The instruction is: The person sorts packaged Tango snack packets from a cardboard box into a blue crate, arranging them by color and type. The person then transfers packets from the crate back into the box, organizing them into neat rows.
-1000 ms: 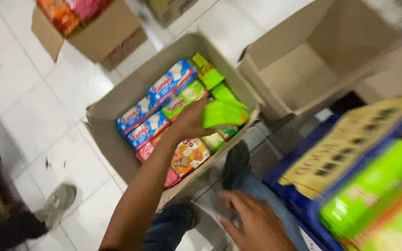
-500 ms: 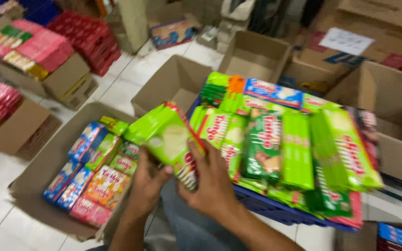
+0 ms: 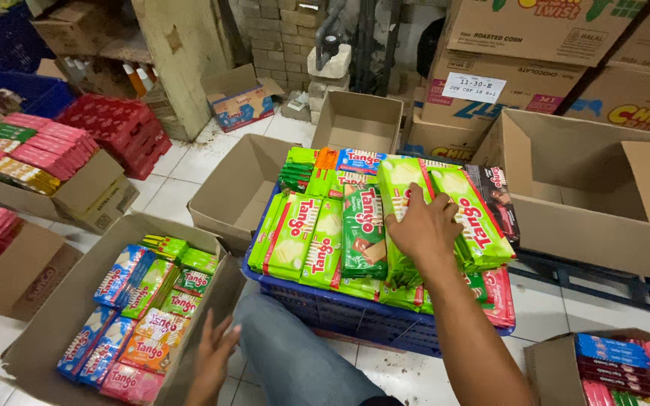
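Observation:
My right hand (image 3: 424,228) rests on a light green wafer pack (image 3: 404,197) lying on the heap of packs in the blue plastic crate (image 3: 355,316); its fingers curl over the pack's edge. Around it lie more light green packs (image 3: 295,237), a dark green pack (image 3: 362,233) and a blue pack (image 3: 360,160). My left hand (image 3: 212,361) is low by my knee, fingers spread and empty, beside the rim of the cardboard box (image 3: 54,331) that holds blue, green, orange and pink packs (image 3: 141,301).
Empty open cartons stand behind the crate (image 3: 238,192), (image 3: 356,120) and to the right (image 3: 588,188). Boxes of pink and red packs (image 3: 35,150) lie at left. Another box of packs (image 3: 618,368) is at bottom right. Stacked cartons line the back wall on a white tile floor.
The view has lifted from the floor box to the crate. My right hand has set the light green pack onto the crate's heap, and my left hand has let go and dropped beside the box.

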